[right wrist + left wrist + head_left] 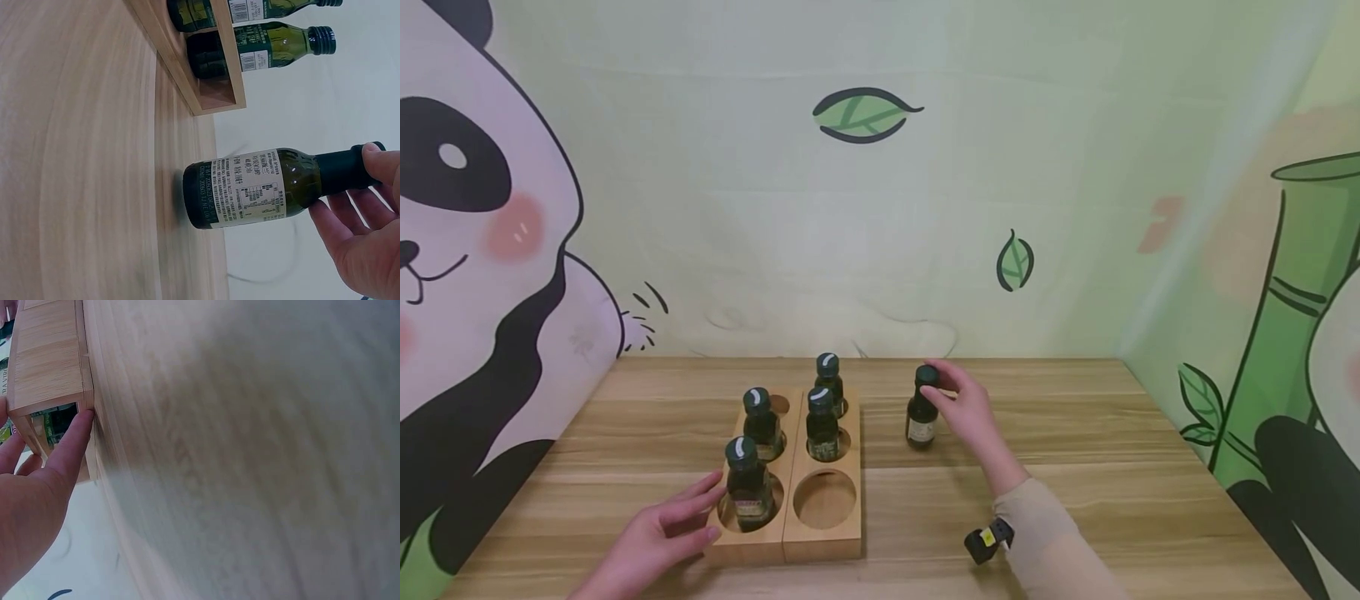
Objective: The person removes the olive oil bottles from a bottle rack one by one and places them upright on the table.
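A dark green glass bottle [921, 414] with a black cap and a white label stands upright on the wooden table, to the right of a wooden six-hole rack [820, 542]. My right hand [946, 387] pinches its cap from the right; the right wrist view shows the bottle [250, 187] with fingertips [375, 153] on the cap. My left hand [700, 508] lies with straight fingers against the rack's front left side, beside the nearest racked bottle [748, 487]. In the left wrist view a finger [75, 437] touches the rack [50, 356]. Several bottles stand in the rack.
The rack's front right hole [824, 500] and back left hole [779, 406] hold nothing. The table [1075, 433] ends at a panda-print backdrop behind and on both sides. A small black and yellow device [987, 540] sits at my right wrist.
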